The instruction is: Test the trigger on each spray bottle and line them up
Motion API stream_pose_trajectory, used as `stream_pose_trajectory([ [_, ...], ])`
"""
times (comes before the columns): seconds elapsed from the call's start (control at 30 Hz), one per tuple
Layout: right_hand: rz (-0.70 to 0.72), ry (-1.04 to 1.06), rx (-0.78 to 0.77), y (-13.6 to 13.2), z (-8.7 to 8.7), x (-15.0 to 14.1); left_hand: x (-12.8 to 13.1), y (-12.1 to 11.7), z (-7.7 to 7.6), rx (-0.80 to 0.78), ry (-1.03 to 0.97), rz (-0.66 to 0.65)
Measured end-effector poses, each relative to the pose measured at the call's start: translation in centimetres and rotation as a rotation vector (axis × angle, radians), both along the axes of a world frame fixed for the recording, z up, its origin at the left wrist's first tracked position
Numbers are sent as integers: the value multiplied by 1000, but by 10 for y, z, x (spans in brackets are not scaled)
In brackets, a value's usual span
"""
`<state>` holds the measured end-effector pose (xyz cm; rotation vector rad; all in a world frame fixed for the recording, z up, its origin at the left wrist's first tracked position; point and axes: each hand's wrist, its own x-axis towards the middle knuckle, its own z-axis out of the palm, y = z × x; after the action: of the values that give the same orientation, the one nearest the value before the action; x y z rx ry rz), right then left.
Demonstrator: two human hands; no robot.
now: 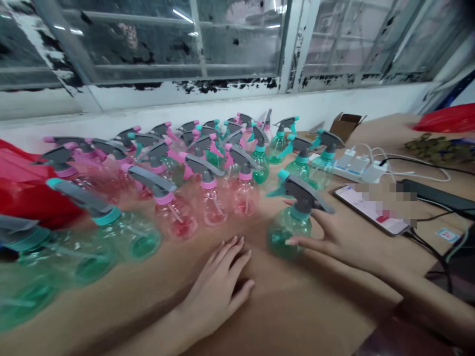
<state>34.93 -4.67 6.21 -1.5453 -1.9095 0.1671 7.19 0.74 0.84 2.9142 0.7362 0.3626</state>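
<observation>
Multi-pane window (148, 44), frame worn and flaking, ran along the wall at the back. Brown worktop (304, 316) stood below it, carrying the following. Red plastic bag (33, 193), at the left edge, beside the bottles. Second red bag (449, 117), at the far right. Stock of trigger spray bottles (176, 225), massed across the left and centre, upright, grey-headed, some with pink collars and some with teal; three green ones occupied the left foreground. Left hand (220, 284), palm down, fingers extended and slightly parted, holding nothing, lay on or just above the worktop in front of the pink bottles. Right hand (319, 235), thumb in front and fingers behind, grasped one green spray bottle (289, 230). This bottle, teal-collared, stood upright right of the front pink bottles and left of the phone; whether its base touched the worktop could not be told. Small open cardboard box (343, 127), near the wall. Smartphone (352, 200), screen lit, right of the held bottle. White power strip (351, 168), plugs fitted, behind the phone. Small blue-and-white label (448, 235), near the right edge.
</observation>
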Motion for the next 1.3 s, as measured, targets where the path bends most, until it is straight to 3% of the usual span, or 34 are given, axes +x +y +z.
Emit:
stream_pose_trajectory([
  [0.13,-65,-15,78,28,-6,25,48,7,0,-19,-26,-81],
  [0.27,-183,-30,183,56,-14,30,84,15,-3,21,-121,-176],
  [0.67,-231,-118,260,105,-15,22,149,46,-6,45,-214,-251],
  [0.83,-199,-82,241,100,-13,27,175,53,-10,-3,-225,-229],
  [0.93,-161,77,202,86,-14,41,184,57,-10,-28,-230,-206],
  [1.1,-308,181,219,72,-13,75,185,58,-10,-67,-243,-138],
  [1.3,-420,140,191,86,-11,88,184,59,-13,-112,-258,-105],
])
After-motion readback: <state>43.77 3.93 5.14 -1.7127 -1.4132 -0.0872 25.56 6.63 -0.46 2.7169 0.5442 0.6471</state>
